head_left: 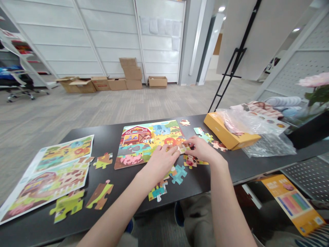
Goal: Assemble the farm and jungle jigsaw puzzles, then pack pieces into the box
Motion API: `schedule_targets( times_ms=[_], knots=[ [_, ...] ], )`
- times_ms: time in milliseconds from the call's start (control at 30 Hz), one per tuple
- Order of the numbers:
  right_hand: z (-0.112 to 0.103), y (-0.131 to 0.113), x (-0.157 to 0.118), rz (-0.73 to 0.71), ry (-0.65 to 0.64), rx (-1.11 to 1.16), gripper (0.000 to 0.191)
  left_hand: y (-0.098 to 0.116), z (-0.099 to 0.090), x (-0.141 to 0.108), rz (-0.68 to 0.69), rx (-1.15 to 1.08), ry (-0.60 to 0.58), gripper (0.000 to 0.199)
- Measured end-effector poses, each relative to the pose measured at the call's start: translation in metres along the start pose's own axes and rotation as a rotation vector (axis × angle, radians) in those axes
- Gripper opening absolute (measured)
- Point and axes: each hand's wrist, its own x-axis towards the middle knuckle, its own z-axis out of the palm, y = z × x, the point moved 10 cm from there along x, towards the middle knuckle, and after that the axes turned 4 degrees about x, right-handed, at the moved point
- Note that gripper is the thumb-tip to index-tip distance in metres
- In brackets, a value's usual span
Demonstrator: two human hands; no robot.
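Observation:
A partly assembled farm-animal jigsaw puzzle [146,144] lies on the dark table [226,169], showing a red barn and several animals. My left hand [161,162] rests flat at its lower right, fingers against its edge. My right hand [203,149] pinches a jigsaw piece [182,148] at the puzzle's right edge with its fingertips. Loose pieces lie around both hands, including a blue piece [178,174], a pig-faced piece [190,161] and a teal-and-green piece [203,134]. Others, such as a brown-and-green piece [99,195], lie further left.
Two printed picture sheets [48,178] lie at the table's left. A yellow box [230,132] and clear plastic bags [268,145] sit at the right, with a pink flower [315,80] beyond. A yellow card [290,202] lies below the table edge. Cardboard boxes [125,79] stand along the far wall.

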Motion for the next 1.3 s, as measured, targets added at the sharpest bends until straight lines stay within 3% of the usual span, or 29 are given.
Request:
schedule_targets(
  times_ms=[300, 833, 1067, 1300],
  knots=[
    [0.001, 0.001, 0.000, -0.020, 0.002, 0.004, 0.028, -0.011, 0.007, 0.000, 0.013, -0.163, 0.001, 0.049],
    [0.004, 0.006, 0.001, -0.025, 0.012, 0.073, 0.034, -0.014, 0.010, -0.005, 0.006, -0.203, 0.050, 0.041],
    [0.003, 0.005, 0.000, 0.013, 0.000, 0.069, 0.034, -0.035, 0.007, -0.005, -0.161, -0.405, 0.127, 0.025],
    [0.006, 0.010, 0.003, -0.010, 0.009, 0.065, 0.035, -0.044, 0.007, -0.004, -0.250, -0.372, 0.111, 0.020]
  ],
)
